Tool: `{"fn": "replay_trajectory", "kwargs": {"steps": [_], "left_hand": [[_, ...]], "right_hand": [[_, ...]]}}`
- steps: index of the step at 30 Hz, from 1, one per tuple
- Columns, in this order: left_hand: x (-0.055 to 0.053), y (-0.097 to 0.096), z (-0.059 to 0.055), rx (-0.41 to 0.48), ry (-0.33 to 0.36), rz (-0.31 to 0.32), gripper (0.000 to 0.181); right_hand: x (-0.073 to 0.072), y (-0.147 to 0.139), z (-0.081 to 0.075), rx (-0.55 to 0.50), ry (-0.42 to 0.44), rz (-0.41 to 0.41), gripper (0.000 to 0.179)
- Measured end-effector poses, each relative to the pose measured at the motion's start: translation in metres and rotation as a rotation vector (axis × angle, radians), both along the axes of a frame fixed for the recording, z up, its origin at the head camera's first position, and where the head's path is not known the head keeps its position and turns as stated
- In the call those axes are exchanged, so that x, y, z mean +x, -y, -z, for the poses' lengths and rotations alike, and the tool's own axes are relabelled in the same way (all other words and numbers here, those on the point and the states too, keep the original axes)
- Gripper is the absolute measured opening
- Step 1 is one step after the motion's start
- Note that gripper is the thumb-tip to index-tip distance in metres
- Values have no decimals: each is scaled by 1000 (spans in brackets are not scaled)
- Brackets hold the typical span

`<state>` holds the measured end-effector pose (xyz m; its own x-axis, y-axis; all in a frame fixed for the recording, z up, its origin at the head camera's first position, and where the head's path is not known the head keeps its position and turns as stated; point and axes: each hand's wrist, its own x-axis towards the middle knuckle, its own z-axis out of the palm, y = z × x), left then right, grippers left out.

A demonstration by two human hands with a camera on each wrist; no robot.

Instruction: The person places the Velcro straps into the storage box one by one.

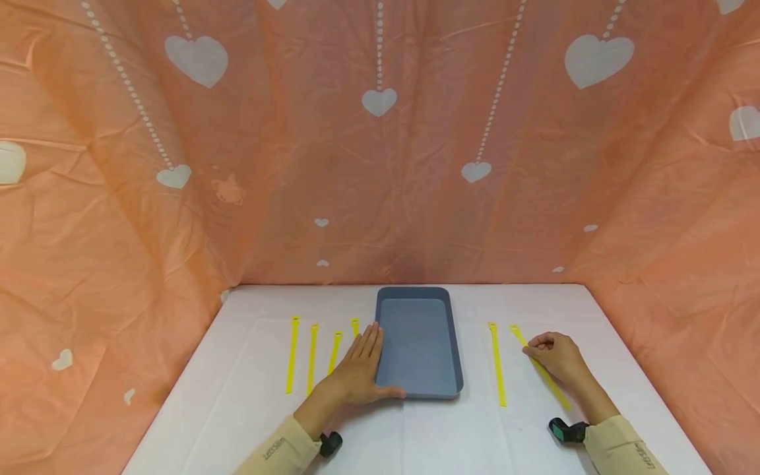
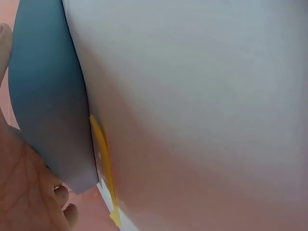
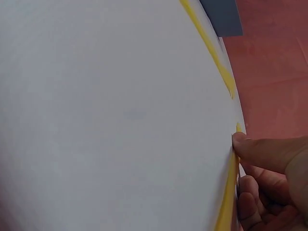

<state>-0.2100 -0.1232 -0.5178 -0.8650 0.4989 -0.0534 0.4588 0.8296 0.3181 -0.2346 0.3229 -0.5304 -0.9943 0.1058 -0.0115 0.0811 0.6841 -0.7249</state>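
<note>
Right hand [image 1: 558, 356] pinching a yellow, flat, narrow, plastic-looking strip with a slotted head [image 1: 553, 382], left hand [image 1: 358, 376] laid against a blue-grey, rectangular, shallow tray [image 1: 417, 346].
The right thumb and fingertips close on the strip just below its head, which sticks out past them on the far side, while the tail slants back toward the wrist; another yellow strip [image 1: 497, 363] lies just left of that pinch, between it and the tray. The left fingers, straight and holding nothing, touch the tray's left wall, the thumb along its near edge; to the left of this hand lie four more yellow strips [image 1: 292, 356], the nearest partly hidden behind the fingers. Under both hands spreads a smooth white tabletop [image 1: 237, 422].
</note>
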Motion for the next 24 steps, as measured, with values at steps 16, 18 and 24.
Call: {"fn": "replay_trajectory", "kwargs": {"steps": [16, 18, 24], "left_hand": [[0, -2, 0, -40, 10, -31, 137], [0, -2, 0, -33, 7, -29, 137], [-1, -2, 2, -31, 10, -29, 136]], "right_hand": [[1, 1, -3, -86, 74, 33, 21], [1, 1, -3, -100, 81, 37, 21], [3, -2, -5, -168, 111, 32, 22]]}}
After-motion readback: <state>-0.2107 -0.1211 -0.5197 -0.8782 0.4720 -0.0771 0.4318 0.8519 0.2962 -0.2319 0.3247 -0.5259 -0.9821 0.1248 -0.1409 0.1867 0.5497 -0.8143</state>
